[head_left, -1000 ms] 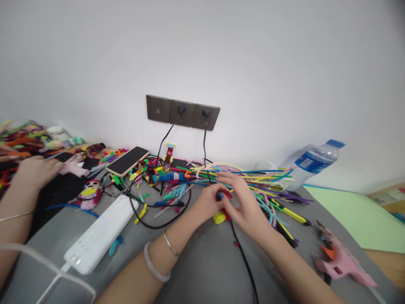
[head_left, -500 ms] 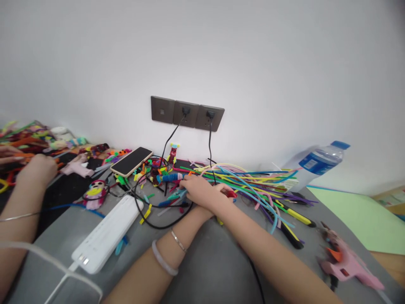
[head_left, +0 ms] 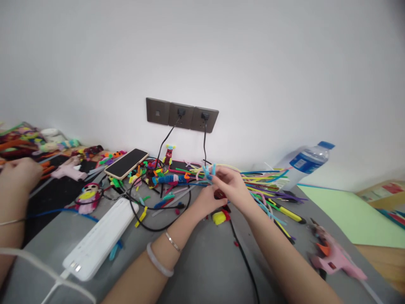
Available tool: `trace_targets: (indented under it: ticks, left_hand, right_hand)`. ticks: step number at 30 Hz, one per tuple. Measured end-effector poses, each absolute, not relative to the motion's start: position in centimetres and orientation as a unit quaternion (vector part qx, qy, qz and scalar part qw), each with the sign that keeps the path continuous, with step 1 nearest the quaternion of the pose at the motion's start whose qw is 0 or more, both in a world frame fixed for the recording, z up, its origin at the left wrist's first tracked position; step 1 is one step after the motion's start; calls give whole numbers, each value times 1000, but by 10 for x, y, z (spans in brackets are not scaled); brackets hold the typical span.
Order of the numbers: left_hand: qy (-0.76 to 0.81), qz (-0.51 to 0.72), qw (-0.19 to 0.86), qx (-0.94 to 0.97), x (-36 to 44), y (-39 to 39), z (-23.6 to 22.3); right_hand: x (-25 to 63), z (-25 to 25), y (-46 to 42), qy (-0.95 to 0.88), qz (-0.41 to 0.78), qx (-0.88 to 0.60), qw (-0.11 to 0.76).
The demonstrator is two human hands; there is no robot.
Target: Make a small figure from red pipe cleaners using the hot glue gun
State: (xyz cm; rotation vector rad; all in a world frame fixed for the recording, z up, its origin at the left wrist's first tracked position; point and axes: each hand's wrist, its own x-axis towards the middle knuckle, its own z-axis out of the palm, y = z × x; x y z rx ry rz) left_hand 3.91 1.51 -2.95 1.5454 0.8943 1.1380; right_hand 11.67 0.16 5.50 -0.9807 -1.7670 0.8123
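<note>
My right hand (head_left: 234, 185) pinches a short bent light-blue pipe cleaner (head_left: 209, 173) between thumb and fingertips. Just below it, my left hand (head_left: 207, 202) has its fingers closed around a dark red piece (head_left: 220, 195), mostly hidden by both hands. Under the hands, a yellow and red fuzzy piece (head_left: 220, 217) lies on the grey table (head_left: 202, 261). A blue pipe-cleaner roll (head_left: 171, 179) rests among scraps left of my hands. Loose pipe cleaners (head_left: 262, 179) spread out behind and to the right.
A white power strip (head_left: 101, 240), a phone (head_left: 126, 163) and a pipe-cleaner doll (head_left: 88, 197) lie left. At right are a pink glue gun (head_left: 337, 255), a yellow-black cutter (head_left: 291, 213) and a water bottle (head_left: 308, 162). Another person's hand (head_left: 22, 175) works far left; black cables cross the table.
My right hand reached left across my left arm to the scraps, then came back with the light-blue pipe cleaner. My left hand stays around the dark red piece.
</note>
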Motion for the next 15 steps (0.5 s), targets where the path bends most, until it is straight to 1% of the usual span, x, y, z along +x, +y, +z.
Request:
trace_targets:
  ticks: [4, 8, 11, 15]
  left_hand:
    - [353, 439, 531, 634, 20, 11, -35]
    - [364, 446, 526, 626, 16, 14, -26]
    - [362, 468, 510, 624, 11, 15, -16]
    - [363, 495, 475, 630, 6, 17, -9]
  right_hand:
    - [152, 43, -2, -623, 431, -389, 523]
    - [175, 18, 5, -530, 497, -394, 563]
    - [184, 6, 12, -532, 486, -402, 565]
    - [181, 2, 13, -601, 441, -397, 535]
